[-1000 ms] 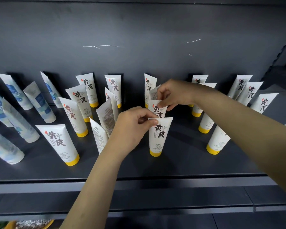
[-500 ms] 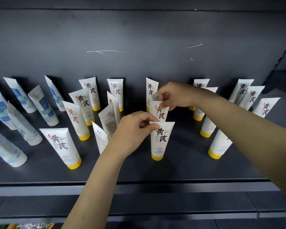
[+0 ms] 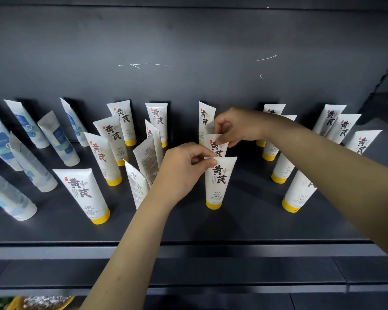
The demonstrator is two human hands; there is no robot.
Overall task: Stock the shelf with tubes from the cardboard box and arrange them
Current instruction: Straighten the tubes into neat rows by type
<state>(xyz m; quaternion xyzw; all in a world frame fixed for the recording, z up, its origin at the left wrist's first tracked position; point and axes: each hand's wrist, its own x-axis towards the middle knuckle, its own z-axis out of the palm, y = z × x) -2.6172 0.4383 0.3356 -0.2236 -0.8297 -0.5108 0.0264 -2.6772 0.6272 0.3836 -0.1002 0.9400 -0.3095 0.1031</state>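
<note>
Head view: little has moved since the earlier frame; both hands stay put. Grip of left hand (image 3: 184, 173) pinches front tube (image 3: 217, 182) by its top; grip of right hand (image 3: 238, 126) pinches rear tube (image 3: 216, 146). Both stand on the shelf (image 3: 188, 229). Step judged: arranging. Next: square them in line

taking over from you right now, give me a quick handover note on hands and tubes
Left hand: pinches the top of the front tube, which stands cap-down on the shelf.
Right hand: pinches the top of the second tube directly behind it.
Done: many tubes stand in rows.
Left: line up this row; the back-out tube probably needs turning. The cardboard box is out of view.
</note>
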